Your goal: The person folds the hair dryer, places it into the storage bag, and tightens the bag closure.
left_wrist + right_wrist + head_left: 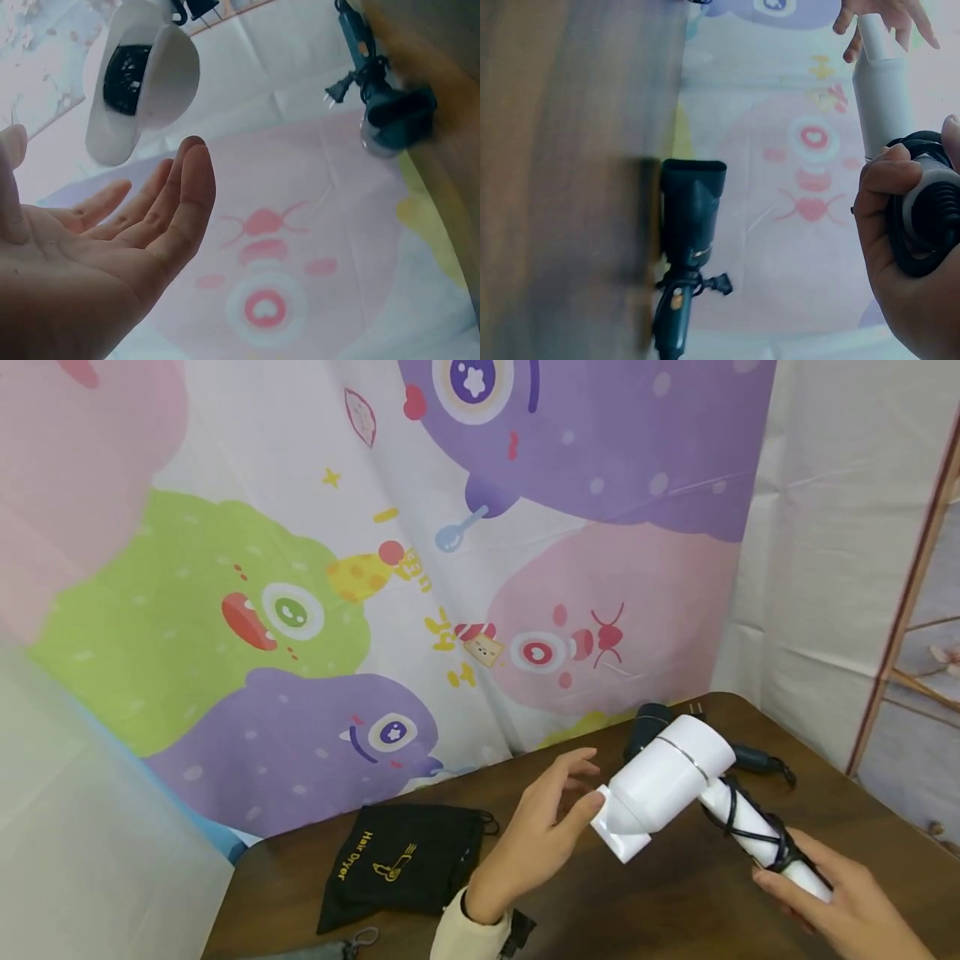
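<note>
A white hair dryer [660, 777] with a flat nozzle is held up over the table by my right hand [847, 885], which grips its handle. Black cord is wound round that handle, and the right wrist view shows the fingers [889, 176] curled about it. My left hand [536, 835] is beside the nozzle, fingers spread and loosely bent. In the left wrist view the palm faces up, apart from the nozzle [112, 112], and nothing lies in it. Behind the white dryer, a dark hair dryer [694, 210] lies on the table, its cord wrapped round the handle.
A black drawstring pouch [405, 860] printed "Hair Dryer" lies on the brown wooden table [525, 918], left of my left hand. A grey pouch [307, 953] shows at the bottom edge. A cloth with cartoon monsters [300, 610] hangs behind the table.
</note>
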The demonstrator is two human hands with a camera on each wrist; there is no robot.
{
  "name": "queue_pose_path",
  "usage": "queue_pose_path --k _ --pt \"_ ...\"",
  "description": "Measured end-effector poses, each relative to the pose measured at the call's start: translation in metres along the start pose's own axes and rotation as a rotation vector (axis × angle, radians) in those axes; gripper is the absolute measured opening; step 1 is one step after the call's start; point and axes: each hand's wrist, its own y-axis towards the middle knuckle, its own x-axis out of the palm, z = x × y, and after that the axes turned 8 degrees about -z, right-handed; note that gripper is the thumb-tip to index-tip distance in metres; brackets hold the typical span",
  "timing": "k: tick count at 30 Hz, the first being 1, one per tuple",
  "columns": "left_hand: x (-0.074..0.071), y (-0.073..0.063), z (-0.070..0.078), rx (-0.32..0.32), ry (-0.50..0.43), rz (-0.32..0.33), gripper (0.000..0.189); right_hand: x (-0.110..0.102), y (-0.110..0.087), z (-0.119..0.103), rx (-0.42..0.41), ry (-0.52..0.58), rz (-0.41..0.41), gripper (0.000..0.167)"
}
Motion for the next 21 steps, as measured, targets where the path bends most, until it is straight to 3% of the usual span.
queue_pose_path --k 8,12,18,21 --pt "-0.020 -0.033 0.000 -0.021 -0.005 0.005 0.045 0.007 0.011 -0.016 -0.281 -0.005 -0.059 0.047" --pt "-0.026 -0.049 -0.002 -0.050 -0.072 -0.025 0.048 0.012 0.017 -0.027 -0.399 0.012 -0.126 0.053" --pt "-0.037 -0.071 0.000 -0.140 -0.162 -0.086 0.058 0.023 0.027 -0.041 -0.476 0.093 -0.274 0.056" --pt "-0.045 -0.079 -0.002 -0.144 -0.186 -0.125 0.069 0.030 0.034 -0.050 -0.519 0.142 -0.345 0.055"
